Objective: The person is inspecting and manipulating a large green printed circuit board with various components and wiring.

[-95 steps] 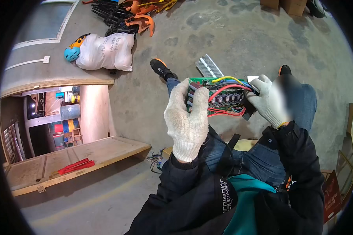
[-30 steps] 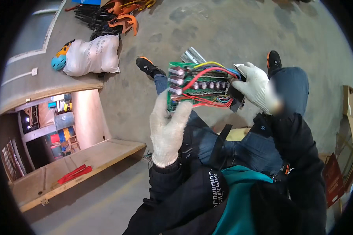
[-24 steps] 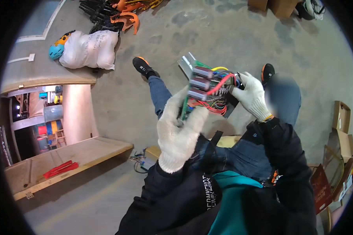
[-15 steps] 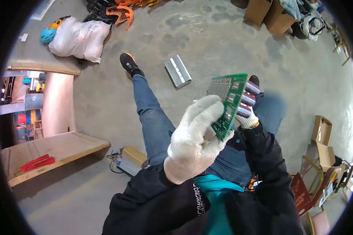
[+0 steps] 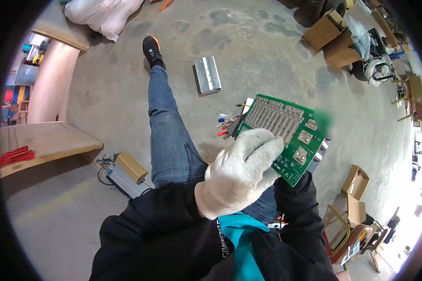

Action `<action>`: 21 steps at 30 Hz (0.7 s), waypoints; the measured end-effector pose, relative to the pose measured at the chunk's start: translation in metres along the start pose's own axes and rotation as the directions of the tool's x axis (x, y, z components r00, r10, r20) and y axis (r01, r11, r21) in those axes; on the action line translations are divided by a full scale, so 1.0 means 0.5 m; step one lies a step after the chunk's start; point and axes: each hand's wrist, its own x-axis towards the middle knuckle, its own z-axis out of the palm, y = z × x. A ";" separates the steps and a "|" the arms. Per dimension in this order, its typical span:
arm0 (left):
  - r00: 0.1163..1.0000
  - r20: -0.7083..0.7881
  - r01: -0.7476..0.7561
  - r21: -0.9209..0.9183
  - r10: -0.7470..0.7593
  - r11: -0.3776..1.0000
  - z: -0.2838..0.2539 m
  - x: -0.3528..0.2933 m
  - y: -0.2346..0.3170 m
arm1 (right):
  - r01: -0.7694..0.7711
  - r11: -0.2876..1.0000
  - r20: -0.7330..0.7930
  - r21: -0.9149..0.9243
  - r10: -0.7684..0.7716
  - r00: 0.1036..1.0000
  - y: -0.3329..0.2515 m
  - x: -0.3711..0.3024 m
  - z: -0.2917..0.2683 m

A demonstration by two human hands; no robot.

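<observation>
My left hand (image 5: pixel 239 173), in a white knit glove, grips a green circuit board (image 5: pixel 309 161) by its near left part, fingers lying over the face turned up to me. Rows of metal pads and long silvery strips cover that face. Round capacitors (image 5: pixel 320 153) show partly past its right edge. My right forearm (image 5: pixel 296 201), in a black sleeve, reaches up under the board; the hand itself is hidden behind it. Past the board's far left edge shows a bundle of wires (image 5: pixel 227 125) with red, blue and white connectors; whether they join the board I cannot tell.
A finned silver metal case (image 5: pixel 207 75) lies on the concrete floor ahead. At left are gold and silver boxes (image 5: pixel 132 167) with wires, and a low wooden platform (image 5: pixel 51 143) bearing a red item (image 5: pixel 16 156). Cardboard boxes (image 5: pixel 324 31) stand far right; an opened carton (image 5: pixel 355 182) lies nearer.
The board has turned from nearly edge-on to show its flat metal-striped face. My right hand has gone out of sight behind it, and the wire bundle has come into view.
</observation>
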 end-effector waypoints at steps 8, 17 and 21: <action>0.996 0.086 -0.019 0.009 0.018 1.000 0.010 -0.006 -0.011 | -0.048 0.999 0.090 -0.008 0.049 0.995 0.018 0.034 0.001; 0.999 0.044 0.021 -0.032 -0.020 0.999 0.016 -0.007 -0.013 | -0.091 0.995 0.201 0.046 0.080 0.976 0.013 0.052 -0.019; 0.987 0.123 0.108 -0.059 -0.100 0.992 0.015 -0.007 -0.004 | -0.107 0.991 0.247 0.076 0.086 0.965 0.019 0.028 -0.049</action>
